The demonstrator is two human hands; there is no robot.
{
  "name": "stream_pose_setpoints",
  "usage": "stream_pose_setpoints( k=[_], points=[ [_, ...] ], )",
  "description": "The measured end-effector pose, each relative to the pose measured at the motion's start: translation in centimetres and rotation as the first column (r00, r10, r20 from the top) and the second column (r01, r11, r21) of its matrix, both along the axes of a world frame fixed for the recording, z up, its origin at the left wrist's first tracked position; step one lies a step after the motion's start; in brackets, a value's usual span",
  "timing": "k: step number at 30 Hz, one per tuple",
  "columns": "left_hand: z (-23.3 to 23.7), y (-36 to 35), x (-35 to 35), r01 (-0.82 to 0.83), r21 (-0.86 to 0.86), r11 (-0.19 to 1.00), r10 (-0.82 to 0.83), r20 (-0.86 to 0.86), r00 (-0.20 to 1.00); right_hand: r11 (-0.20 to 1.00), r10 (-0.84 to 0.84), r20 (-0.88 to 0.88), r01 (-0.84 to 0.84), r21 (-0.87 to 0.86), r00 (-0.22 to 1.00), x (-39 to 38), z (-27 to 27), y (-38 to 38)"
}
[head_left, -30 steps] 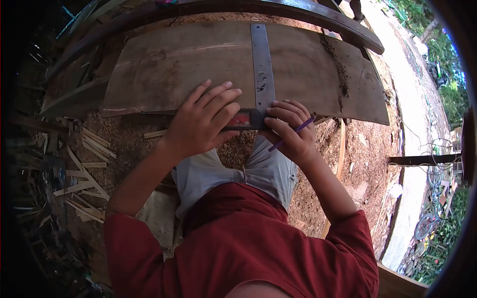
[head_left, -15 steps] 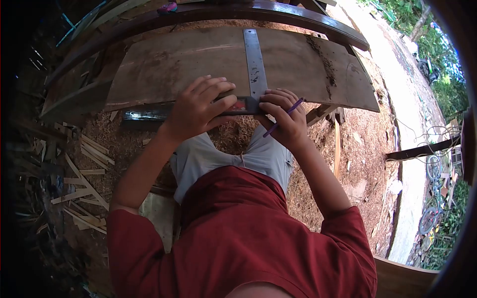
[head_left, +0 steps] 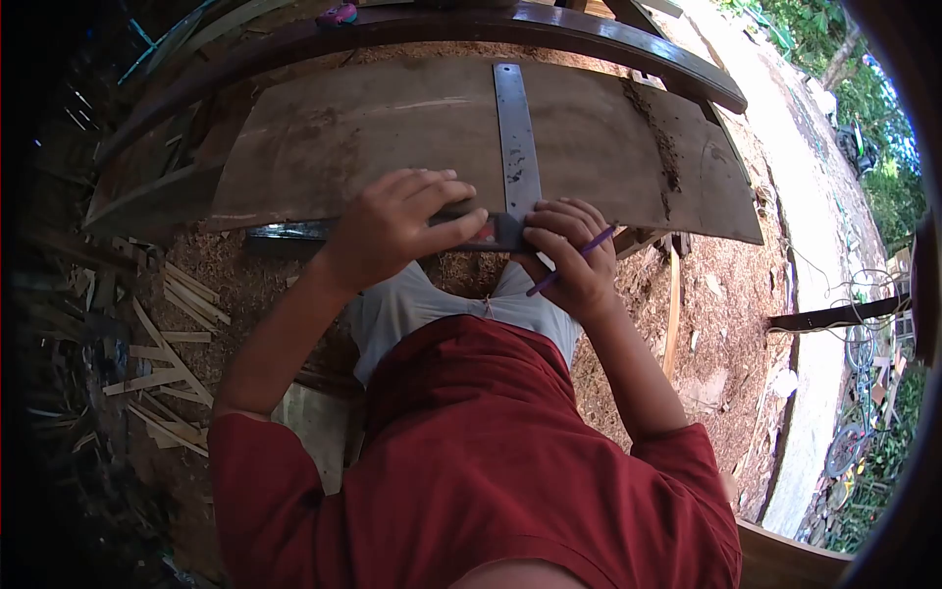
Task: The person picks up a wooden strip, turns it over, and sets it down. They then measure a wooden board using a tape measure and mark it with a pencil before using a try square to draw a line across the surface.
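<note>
A wide brown wooden board (head_left: 373,137) lies across in front of me. A metal try square rests on it, its steel blade (head_left: 516,137) running away from me and its dark stock (head_left: 491,232) against the board's near edge. My left hand (head_left: 392,228) grips the stock and presses it to the edge. My right hand (head_left: 571,253) holds a purple pencil (head_left: 574,259) between the fingers, its fingertips touching the right end of the stock beside the blade.
A dark curved timber (head_left: 549,27) arches beyond the board. Sawdust (head_left: 706,294) covers the ground. Thin wood offcuts (head_left: 167,344) lie scattered at the left. A pale path (head_left: 814,196), bicycles (head_left: 854,412) and greenery are at the right.
My head view shifted slightly. My left fingers curled tighter over the stock, off the board's face. The square and my right hand stay in place against the board's edge.
</note>
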State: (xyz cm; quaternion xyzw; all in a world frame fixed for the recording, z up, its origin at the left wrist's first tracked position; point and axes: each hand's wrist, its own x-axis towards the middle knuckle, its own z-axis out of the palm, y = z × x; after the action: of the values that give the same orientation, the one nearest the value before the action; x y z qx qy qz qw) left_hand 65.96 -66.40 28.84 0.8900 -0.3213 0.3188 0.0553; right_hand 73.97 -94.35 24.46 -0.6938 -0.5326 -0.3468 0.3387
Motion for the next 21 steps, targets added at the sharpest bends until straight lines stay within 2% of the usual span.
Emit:
stream_pose_setpoints(
  k=[5,11,21],
  points=[
    [0.2,0.3,0.6,0.016,0.037,0.999,-0.015,-0.002,1.000,0.999,-0.013,-0.047,0.011,-0.038,0.999,-0.1,0.0,-0.3],
    [-0.6,0.2,1.3,0.049,-0.025,0.999,-0.047,0.044,0.998,0.995,-0.025,-0.110,0.014,-0.101,0.994,0.0,0.1,-0.5],
    [-0.9,0.5,1.3,0.040,-0.082,0.996,-0.044,-0.050,0.998,0.992,-0.050,-0.141,0.033,-0.119,0.989,-0.1,-0.3,-0.7]
  ],
)
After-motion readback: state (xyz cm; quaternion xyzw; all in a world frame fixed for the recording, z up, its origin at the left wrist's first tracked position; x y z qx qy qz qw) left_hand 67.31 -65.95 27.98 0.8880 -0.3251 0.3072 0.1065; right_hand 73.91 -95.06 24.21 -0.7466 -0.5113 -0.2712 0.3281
